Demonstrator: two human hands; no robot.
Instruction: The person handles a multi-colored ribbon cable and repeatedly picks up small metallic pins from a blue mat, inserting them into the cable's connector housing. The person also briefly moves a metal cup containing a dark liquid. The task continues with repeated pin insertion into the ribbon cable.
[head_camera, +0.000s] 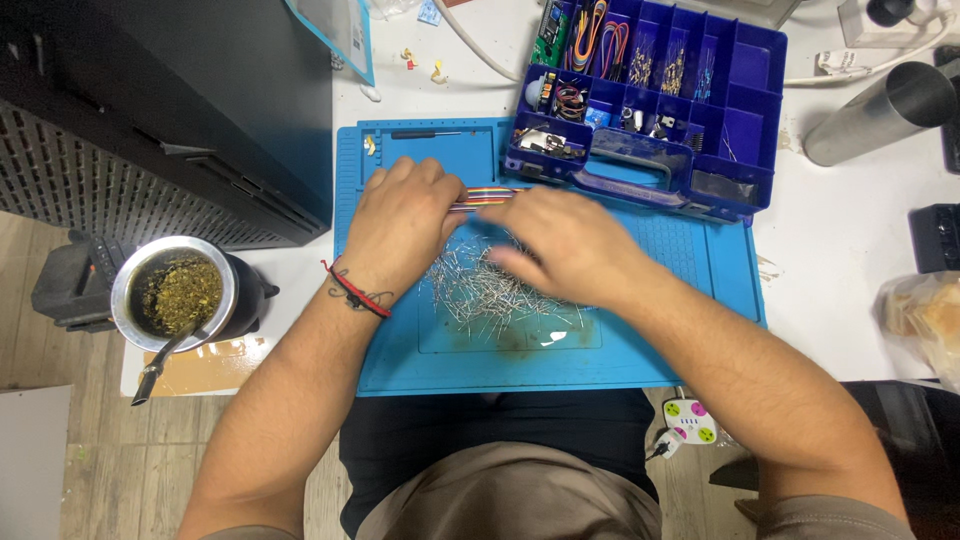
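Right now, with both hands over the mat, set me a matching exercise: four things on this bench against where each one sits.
Things:
1. compartment box
2. metal cup
3. steel tube
4. pile of metal pins

Places:
A. far right of the white table
B. middle of the blue mat, between the left hand and right hand
C. left of the mat
D. over the mat's top right corner

Pairs: 1-D, 2-C, 3-A, 4-B

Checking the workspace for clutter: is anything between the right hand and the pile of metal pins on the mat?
Nothing visible. The right hand hovers directly over the metal pins on the blue mat; the left hand holds the rainbow ribbon cable further back.
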